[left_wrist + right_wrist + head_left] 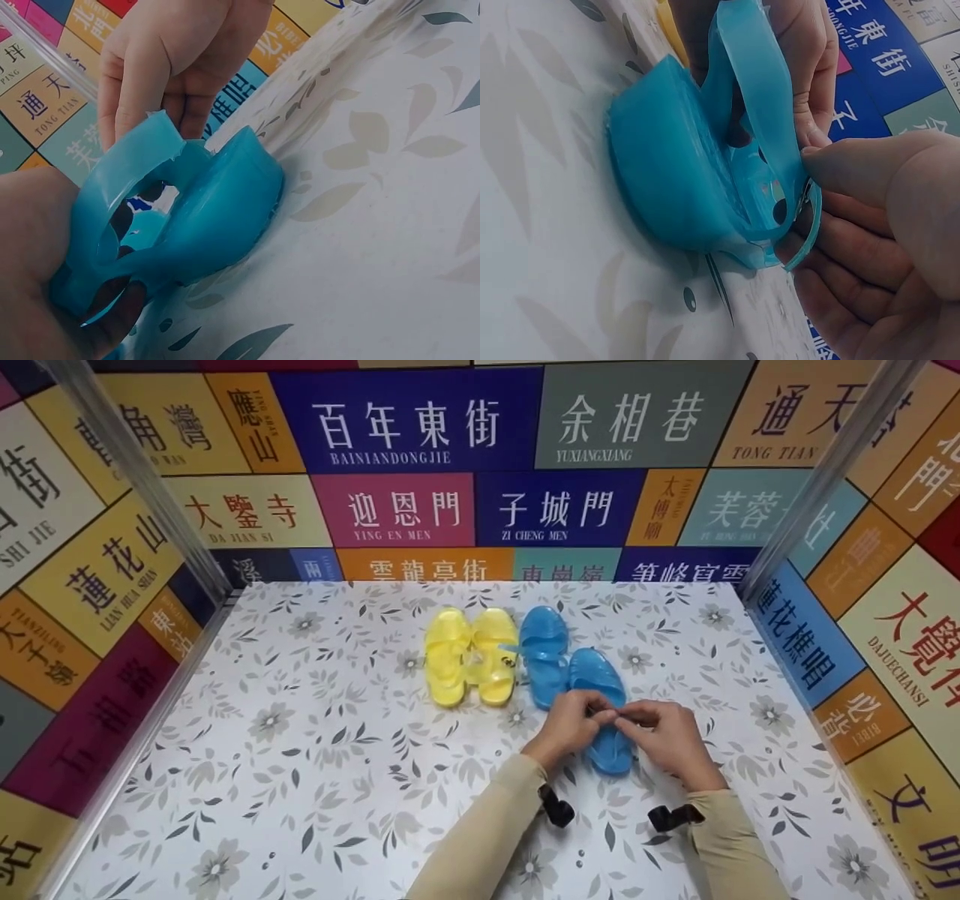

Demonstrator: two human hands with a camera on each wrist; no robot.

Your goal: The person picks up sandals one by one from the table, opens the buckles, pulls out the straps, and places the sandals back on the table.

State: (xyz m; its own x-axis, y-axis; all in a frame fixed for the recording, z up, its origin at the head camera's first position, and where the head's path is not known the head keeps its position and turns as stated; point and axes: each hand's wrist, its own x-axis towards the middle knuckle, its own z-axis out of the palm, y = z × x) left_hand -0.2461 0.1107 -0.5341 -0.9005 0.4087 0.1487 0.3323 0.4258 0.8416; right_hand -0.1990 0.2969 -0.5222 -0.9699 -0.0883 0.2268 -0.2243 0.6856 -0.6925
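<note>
A blue sandal point(613, 757) stands on the patterned tabletop, its heel toward me, between my two hands. My left hand point(574, 724) grips its strap from the left, some fingers reaching inside the strap. From the right, my right hand point(667, 735) pinches the ankle strap point(761, 82) by a small metal buckle point(802, 199), where a loose strap end curls below the thumb. The fingertips of both hands meet above the sandal. Its mate, another blue sandal point(546, 660), lies just to the left and farther back, with a strap end sticking out leftward.
Left of the blue pair, a yellow sandal point(448, 660) and a second yellow sandal point(495, 634) lie side by side. The white leaf-print tabletop point(300, 795) ends at sign-covered walls point(405, 510) at the back and both sides. Clear corner posts point(810, 495) rise at the far corners.
</note>
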